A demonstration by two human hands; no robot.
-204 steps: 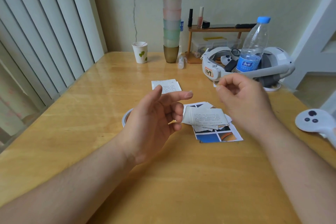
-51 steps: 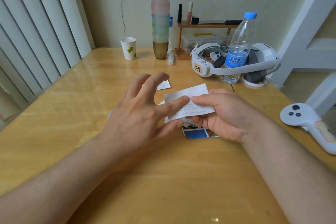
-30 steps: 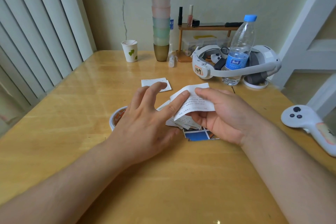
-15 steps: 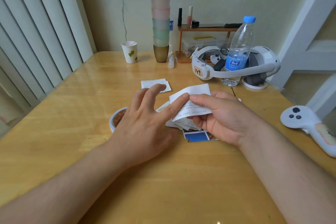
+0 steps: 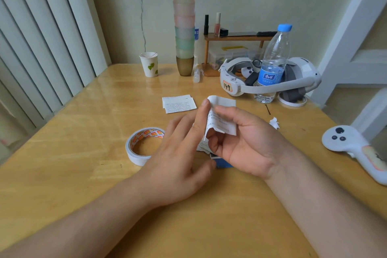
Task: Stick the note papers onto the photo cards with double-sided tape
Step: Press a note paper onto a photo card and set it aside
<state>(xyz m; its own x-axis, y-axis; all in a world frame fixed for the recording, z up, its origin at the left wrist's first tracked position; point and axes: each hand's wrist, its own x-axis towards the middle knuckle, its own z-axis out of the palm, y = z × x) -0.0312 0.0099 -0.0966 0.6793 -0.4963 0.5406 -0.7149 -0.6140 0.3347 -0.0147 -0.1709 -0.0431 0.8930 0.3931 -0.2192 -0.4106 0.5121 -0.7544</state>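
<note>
So right now one note paper (image 5: pixel 221 119) is held up off the table (image 5: pixel 62 153), near the middle of it. The right hand (image 5: pixel 247 142) has it pinched, thumb on the printed face and fingers curled behind, and the paper is bent, with its top corner flopping over. The left hand (image 5: pixel 180 163) has its index finger stretched up along the paper's left edge, touching it; the rest of that hand's fingers are relaxed and hold nothing.

My read is this is the tape-prep step: either a bit of double-sided tape is being pressed onto the note or its backing is being picked at (I honestly can't see any tape on the paper, it's too small or hidden by the fingers). So nothing is stuck to a card yet for this one.

The photo cards (image 5: pixel 223 163) are right under the hands, mostly covered, with just a blue corner poking out, and a few more note slips sit on top of them. The roll of double-sided tape (image 5: pixel 144 144) lies flat just left of the left hand. Another small stack of note papers (image 5: pixel 179 103) sits further toward the far edge, apart from everything else.

Next move, I'd guess: get the sticky side exposed, flatten the note out, then line it up on a card and press it down. The curl in the paper is the annoying part, since it could stick to itself or go on crooked.
</note>
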